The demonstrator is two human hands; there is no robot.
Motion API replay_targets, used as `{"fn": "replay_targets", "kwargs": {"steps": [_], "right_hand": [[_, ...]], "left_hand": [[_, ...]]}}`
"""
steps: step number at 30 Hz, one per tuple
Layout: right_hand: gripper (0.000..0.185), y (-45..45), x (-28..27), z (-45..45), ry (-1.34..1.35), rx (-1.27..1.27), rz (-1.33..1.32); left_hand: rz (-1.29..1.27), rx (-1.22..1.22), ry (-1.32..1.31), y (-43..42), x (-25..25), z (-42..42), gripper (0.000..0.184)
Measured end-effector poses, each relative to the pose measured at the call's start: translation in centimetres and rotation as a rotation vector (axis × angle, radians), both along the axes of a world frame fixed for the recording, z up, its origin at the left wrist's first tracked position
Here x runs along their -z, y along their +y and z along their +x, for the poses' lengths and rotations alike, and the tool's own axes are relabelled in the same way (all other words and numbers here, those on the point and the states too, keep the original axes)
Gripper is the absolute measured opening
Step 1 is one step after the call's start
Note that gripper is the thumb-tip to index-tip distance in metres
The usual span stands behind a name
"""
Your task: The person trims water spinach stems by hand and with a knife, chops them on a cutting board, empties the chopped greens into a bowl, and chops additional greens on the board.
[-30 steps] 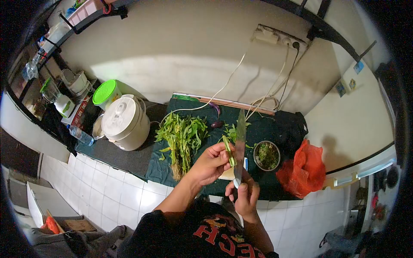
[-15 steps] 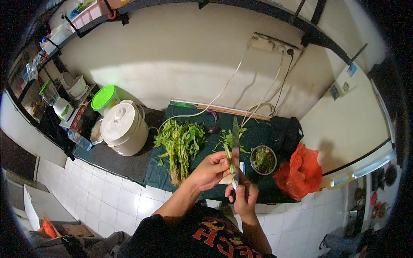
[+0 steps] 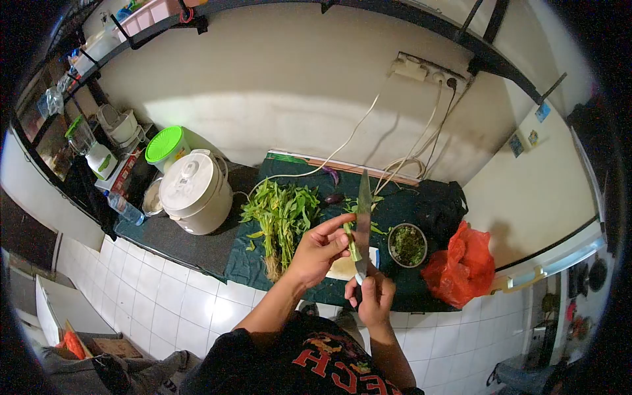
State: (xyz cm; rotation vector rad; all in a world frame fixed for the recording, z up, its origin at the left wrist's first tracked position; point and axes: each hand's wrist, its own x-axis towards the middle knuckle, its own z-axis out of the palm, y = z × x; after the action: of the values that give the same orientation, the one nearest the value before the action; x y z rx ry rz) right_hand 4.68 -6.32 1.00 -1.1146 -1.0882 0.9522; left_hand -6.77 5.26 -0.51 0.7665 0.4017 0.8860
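Observation:
My left hand (image 3: 320, 254) pinches a short green stem (image 3: 351, 242) between thumb and fingers, its index finger stretched along the top. My right hand (image 3: 374, 297) is wrapped round the handle of a long kitchen knife (image 3: 365, 204), whose blade points up and away, right against the stem as seen from here. Beneath the hands lies a pale cutting board (image 3: 342, 268), partly covered by them. Loose green leaves (image 3: 352, 205) lie behind the knife. To the left rests a bunch of leafy greens (image 3: 282, 214) with roots toward me; to the right stands a metal bowl (image 3: 425, 254) of cut greens.
A dark green cloth (image 3: 247, 270) covers the worktop. Purple eggplants (image 3: 334, 198) lie at the back, near a white cable (image 3: 316, 172). A rice cooker (image 3: 195, 191) stands left, an orange-red plastic bag (image 3: 461, 264) right. Overhead runs a black shelf frame (image 3: 368, 12).
The view has shifted slightly, so the worktop sits a little further right. My left index finger has straightened beside the blade, and the stem now sits lower along it.

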Motion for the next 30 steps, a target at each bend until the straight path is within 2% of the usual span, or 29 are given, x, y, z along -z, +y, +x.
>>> {"fn": "replay_targets", "kwargs": {"steps": [9,17,20,22,30], "right_hand": [[0.068,-0.1,-0.4,-0.5,-0.032,-0.003,0.089],[0.065,-0.3,0.7,-0.3,-0.042,0.037,0.081],[0.063,-0.4,1.0,-0.4,-0.027,0.050,0.096],[0.063,-0.4,1.2,-0.5,-0.006,0.056,0.107],[0.065,-0.4,0.9,-0.4,0.000,0.046,0.060]], "left_hand": [[-0.014,-0.030,0.010,-1.5,-0.7,0.3,0.055],[0.004,-0.003,-0.047,-2.2,-0.2,0.7,0.058],[0.018,-0.093,-0.021,-2.4,-0.1,1.1,0.051],[0.046,-0.082,-0.104,-2.5,-1.1,0.7,0.058],[-0.027,-0.115,-0.007,-2.6,-0.1,0.8,0.058]]}}
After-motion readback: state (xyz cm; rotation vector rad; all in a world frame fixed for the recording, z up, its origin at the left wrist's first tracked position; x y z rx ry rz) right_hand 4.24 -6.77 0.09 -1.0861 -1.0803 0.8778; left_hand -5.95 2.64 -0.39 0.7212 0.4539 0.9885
